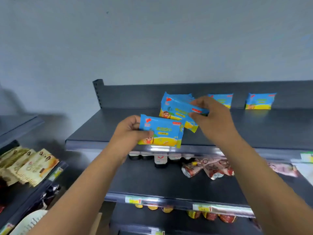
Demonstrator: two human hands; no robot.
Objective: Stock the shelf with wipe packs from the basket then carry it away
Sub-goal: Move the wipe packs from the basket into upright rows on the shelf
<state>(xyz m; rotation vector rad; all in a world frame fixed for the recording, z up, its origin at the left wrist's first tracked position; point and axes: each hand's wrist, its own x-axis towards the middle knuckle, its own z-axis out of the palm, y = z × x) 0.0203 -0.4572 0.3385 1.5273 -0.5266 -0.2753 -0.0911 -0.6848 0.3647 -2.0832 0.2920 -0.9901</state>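
Note:
My left hand (130, 131) grips a blue and yellow wipe pack (162, 133) by its left edge, just above the front lip of the dark top shelf (88, 133). My right hand (211, 116) pinches the right end of another wipe pack (179, 107), tilted in front of a row of upright packs (177, 96) near the shelf's back. Two more packs stand upright at the back, one (221, 99) partly behind my right hand and one (260, 101) further right. The basket is out of view.
The shelf below holds small bottles (159, 160) and red and white pouches (210, 168). Lower down are round yellow and red items (210, 216). A neighbouring rack at the left carries tan snack packets (28, 165). A grey wall rises behind.

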